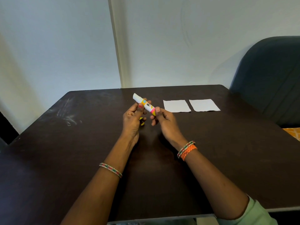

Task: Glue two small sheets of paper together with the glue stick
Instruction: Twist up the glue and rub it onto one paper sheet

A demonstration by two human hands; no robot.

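Both hands hold the glue stick (145, 104) above the middle of the dark table (81, 143), tilted with its white glue end up and to the left. My left hand (133, 117) grips the upper part of the body between thumb and fingers. My right hand (162, 118) pinches the yellow and pink base end. A small yellow piece (142, 121), likely the cap, lies on the table just under my left hand, partly hidden. Two small white sheets of paper (177, 106) (204, 105) lie flat side by side to the right of the hands, apart from each other.
A dark blue chair back (269, 78) stands at the table's right edge. A pale wall runs behind the far edge. White scuff marks (68, 114) streak the table's left part.
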